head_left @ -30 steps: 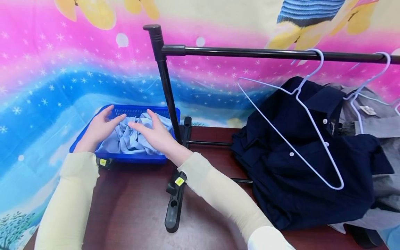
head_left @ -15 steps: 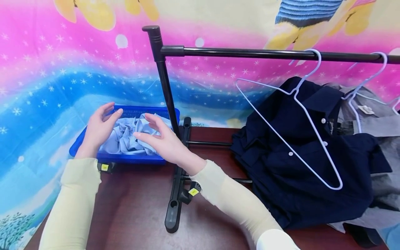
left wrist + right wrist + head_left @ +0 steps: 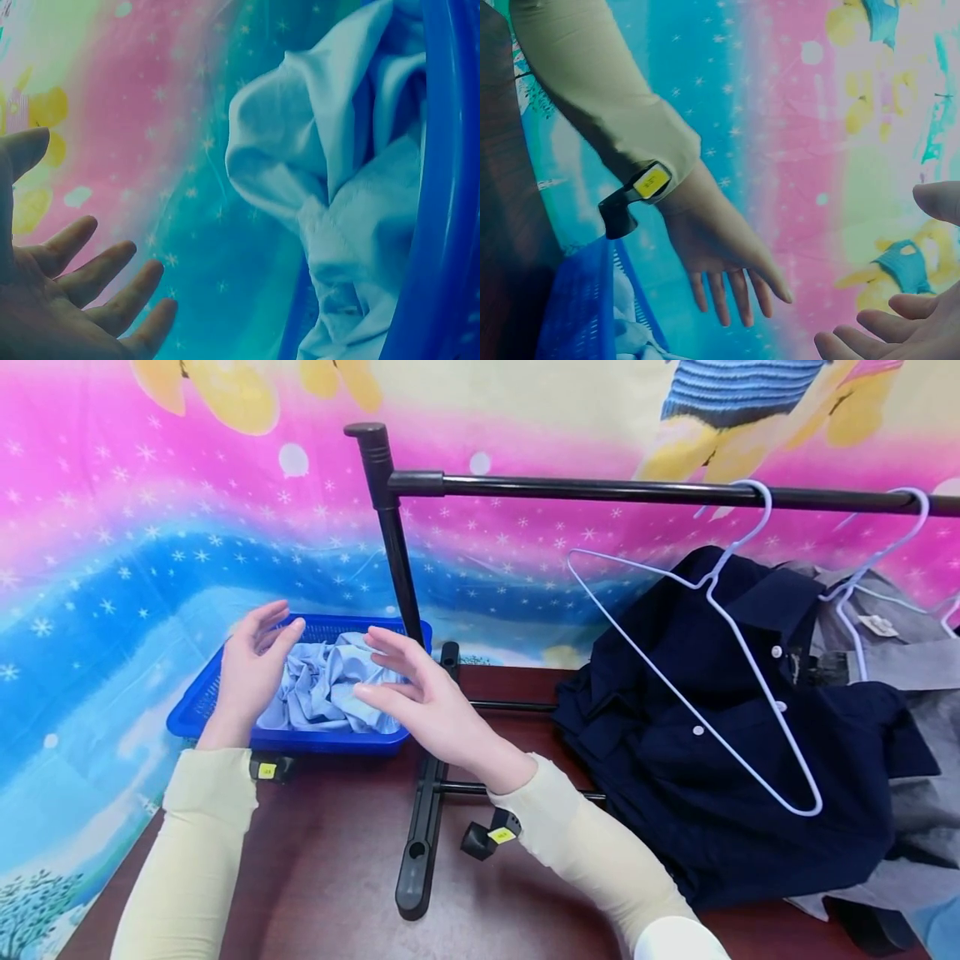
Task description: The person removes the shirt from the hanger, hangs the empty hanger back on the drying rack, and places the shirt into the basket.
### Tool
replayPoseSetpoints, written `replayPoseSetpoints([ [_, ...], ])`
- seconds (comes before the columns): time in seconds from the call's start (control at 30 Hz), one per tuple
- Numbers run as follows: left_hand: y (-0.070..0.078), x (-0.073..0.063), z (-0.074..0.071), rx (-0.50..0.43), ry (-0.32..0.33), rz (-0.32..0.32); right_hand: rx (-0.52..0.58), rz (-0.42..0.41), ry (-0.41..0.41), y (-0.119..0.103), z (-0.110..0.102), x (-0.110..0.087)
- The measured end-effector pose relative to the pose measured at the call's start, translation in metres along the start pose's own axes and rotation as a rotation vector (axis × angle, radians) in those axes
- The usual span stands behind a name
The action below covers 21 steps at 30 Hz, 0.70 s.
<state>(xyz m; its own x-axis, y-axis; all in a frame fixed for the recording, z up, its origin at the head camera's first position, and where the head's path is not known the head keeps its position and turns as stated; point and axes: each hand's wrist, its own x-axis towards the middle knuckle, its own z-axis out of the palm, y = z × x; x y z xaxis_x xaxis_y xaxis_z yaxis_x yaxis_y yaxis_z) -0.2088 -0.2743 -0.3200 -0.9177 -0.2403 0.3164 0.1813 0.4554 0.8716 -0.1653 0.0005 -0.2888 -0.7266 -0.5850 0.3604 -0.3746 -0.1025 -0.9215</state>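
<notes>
A crumpled light-blue cloth garment (image 3: pixel 318 689) lies in a blue plastic basket (image 3: pixel 330 743) at the left of the table. Over the basket's left part hovers my left hand (image 3: pixel 250 672), fingers loosely spread and holding nothing. My right hand (image 3: pixel 442 714) is raised by the basket's right side, near the rack's upright, also holding nothing. The palms roughly face each other. In the left wrist view, the left hand (image 3: pixel 82 300) is apart from the bunched cloth (image 3: pixel 337 165). The right wrist view shows both the left hand (image 3: pixel 724 247) and part of the right hand (image 3: pixel 907 330).
A black clothes rack (image 3: pixel 570 487) stands right of the basket, its foot (image 3: pixel 415 877) on the dark red table (image 3: pixel 337 860). Lilac hangers (image 3: pixel 708 581) hang on its bar. Dark navy shirts (image 3: pixel 720 760) and grey garments (image 3: pixel 930 693) are piled at the right.
Both hands have drawn back from the cloth. The right hand has moved right and toward me; the left has shifted slightly right. The cloth stays in the basket.
</notes>
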Motion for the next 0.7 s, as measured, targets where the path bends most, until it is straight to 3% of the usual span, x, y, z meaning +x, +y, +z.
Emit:
replayPoseSetpoints([
  [0.27, 0.007, -0.007, 0.012, -0.039, 0.000, 0.076, 0.027, -0.074, 0.040, -0.008, -0.012, -0.010],
  [0.7, 0.023, -0.018, 0.030, -0.156, -0.043, 0.121, 0.058, -0.100, 0.084, -0.017, -0.029, -0.024],
])
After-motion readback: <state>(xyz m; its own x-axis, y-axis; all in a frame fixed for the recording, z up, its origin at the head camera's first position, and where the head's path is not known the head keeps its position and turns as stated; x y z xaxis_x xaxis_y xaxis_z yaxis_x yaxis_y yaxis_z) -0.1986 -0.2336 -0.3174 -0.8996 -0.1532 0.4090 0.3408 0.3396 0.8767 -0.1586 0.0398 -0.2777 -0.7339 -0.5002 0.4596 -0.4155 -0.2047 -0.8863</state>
